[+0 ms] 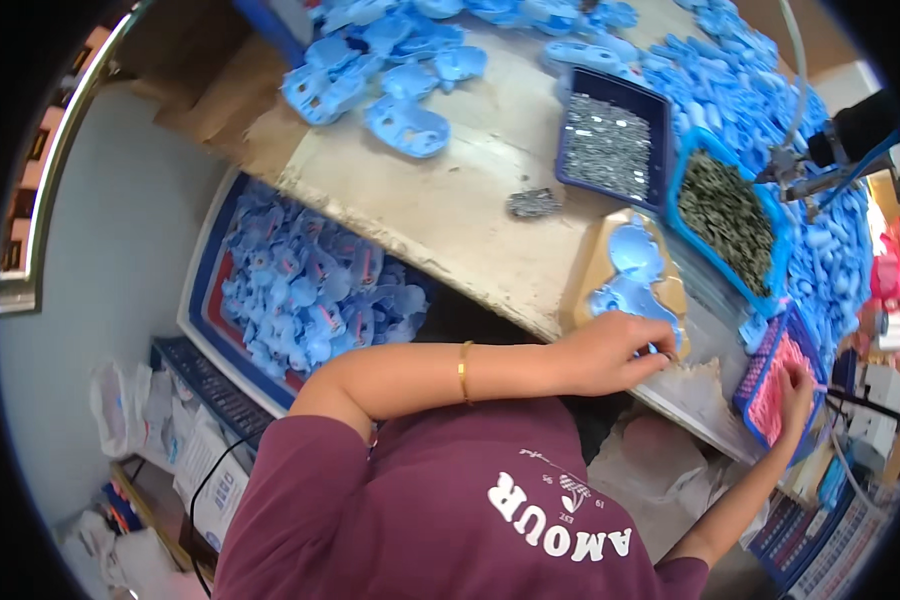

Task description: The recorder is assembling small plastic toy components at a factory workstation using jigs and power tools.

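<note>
My left hand [618,352] is at the near end of a tan block-shaped holder [592,262], its fingers curled together; whatever they pinch is too small to make out. A light-blue moulded plastic shell [635,252] lies in that holder, its near end partly covered by the hand. Off to the right, my right hand [796,398] dips into a blue-purple basket [745,388] of small pink pieces [778,385]. Its fingers are drawn together among the pieces, and what they grip is hidden.
Beyond the holder stand a dark tray [567,165] of small silvery parts and a blue tray [682,190] of dark metal parts. Blue shells [408,127] and smaller blue pieces [715,90] are heaped behind. A bin [210,255] of blue assemblies sits left, below the table edge; a metal-tipped tool [795,172] hangs right.
</note>
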`<state>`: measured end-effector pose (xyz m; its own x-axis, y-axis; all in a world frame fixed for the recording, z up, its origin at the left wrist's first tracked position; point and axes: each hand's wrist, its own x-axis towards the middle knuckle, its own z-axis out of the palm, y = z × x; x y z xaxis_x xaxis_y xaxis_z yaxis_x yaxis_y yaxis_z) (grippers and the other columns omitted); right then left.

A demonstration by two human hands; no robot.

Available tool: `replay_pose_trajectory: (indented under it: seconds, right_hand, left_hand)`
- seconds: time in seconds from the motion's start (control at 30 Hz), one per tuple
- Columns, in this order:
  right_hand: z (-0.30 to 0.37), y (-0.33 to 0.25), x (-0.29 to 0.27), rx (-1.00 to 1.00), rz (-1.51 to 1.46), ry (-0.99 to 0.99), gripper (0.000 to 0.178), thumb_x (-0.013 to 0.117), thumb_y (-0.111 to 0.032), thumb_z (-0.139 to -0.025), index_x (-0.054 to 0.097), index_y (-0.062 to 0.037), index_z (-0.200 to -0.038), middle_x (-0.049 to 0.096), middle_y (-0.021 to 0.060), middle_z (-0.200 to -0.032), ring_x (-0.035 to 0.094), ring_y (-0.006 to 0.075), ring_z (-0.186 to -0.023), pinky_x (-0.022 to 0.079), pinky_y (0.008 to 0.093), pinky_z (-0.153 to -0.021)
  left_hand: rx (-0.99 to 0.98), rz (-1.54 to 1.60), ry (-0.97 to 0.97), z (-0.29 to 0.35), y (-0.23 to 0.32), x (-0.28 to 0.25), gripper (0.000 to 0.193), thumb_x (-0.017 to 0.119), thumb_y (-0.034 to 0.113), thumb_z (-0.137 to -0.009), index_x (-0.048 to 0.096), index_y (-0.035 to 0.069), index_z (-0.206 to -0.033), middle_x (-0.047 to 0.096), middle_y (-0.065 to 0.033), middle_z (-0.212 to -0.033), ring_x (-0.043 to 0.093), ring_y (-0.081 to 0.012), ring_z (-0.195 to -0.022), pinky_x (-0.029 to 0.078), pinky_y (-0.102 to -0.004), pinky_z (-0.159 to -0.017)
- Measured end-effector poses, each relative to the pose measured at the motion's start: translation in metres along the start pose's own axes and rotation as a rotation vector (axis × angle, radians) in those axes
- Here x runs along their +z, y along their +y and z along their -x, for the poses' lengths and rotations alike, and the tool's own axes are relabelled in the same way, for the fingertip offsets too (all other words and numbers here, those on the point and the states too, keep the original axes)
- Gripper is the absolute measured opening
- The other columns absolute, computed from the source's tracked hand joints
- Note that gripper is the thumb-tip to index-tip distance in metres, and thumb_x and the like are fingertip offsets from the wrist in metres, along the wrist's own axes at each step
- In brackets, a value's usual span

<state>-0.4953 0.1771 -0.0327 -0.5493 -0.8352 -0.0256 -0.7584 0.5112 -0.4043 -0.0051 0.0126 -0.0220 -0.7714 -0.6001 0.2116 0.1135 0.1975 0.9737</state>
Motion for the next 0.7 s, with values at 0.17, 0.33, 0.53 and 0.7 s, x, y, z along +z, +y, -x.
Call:
replay_pose_trajectory:
  seconds: [0.17,0.33,0.53,0.7]
  right_hand:
    - [-0.007,0.005,-0.004,0.009,-0.087,0.100,0.026,0.065,-0.009,-0.096,0.067,0.0034,-0.119,0.071,0.0087,-0.111,0.065,0.0167,-0.103,0.051,0.0299,-0.093]
    - [-0.010,-0.043,-0.002,-0.032,-0.352,0.101,0.021,0.065,-0.015,-0.099,0.068,0.0009,-0.112,0.067,-0.0003,-0.095,0.058,0.0070,-0.086,0.047,0.0231,-0.077]
    - [0.017,-0.103,-0.014,0.070,-0.587,0.106,0.022,0.065,-0.018,-0.099,0.068,-0.0010,-0.113,0.068,-0.0003,-0.097,0.059,0.0060,-0.087,0.048,0.0245,-0.079]
    - [0.043,-0.185,0.000,-0.158,-0.849,-0.105,0.022,0.061,-0.014,-0.101,0.067,-0.0009,-0.117,0.068,0.0019,-0.100,0.061,0.0079,-0.086,0.051,0.0245,-0.073]
  left_hand:
    - [-0.208,0.089,-0.038,-0.003,0.006,-0.015,0.016,0.064,0.013,-0.098,0.065,0.001,-0.108,0.071,-0.0052,-0.103,0.068,-0.0130,-0.089,0.058,-0.0322,-0.078]
    - [-0.283,0.186,-0.033,-0.002,0.009,-0.019,0.016,0.064,0.012,-0.098,0.064,0.001,-0.111,0.072,-0.0074,-0.100,0.069,-0.0136,-0.090,0.058,-0.0310,-0.077]
    - [-0.365,0.258,-0.053,-0.012,0.010,-0.014,0.018,0.059,0.013,-0.103,0.061,0.000,-0.115,0.070,-0.0106,-0.114,0.068,-0.0126,-0.094,0.057,-0.0260,-0.083]
    - [-0.434,0.304,-0.018,-0.021,0.010,-0.011,0.019,0.059,0.016,-0.103,0.061,0.000,-0.114,0.071,-0.0123,-0.112,0.070,-0.0147,-0.092,0.059,-0.0276,-0.080]
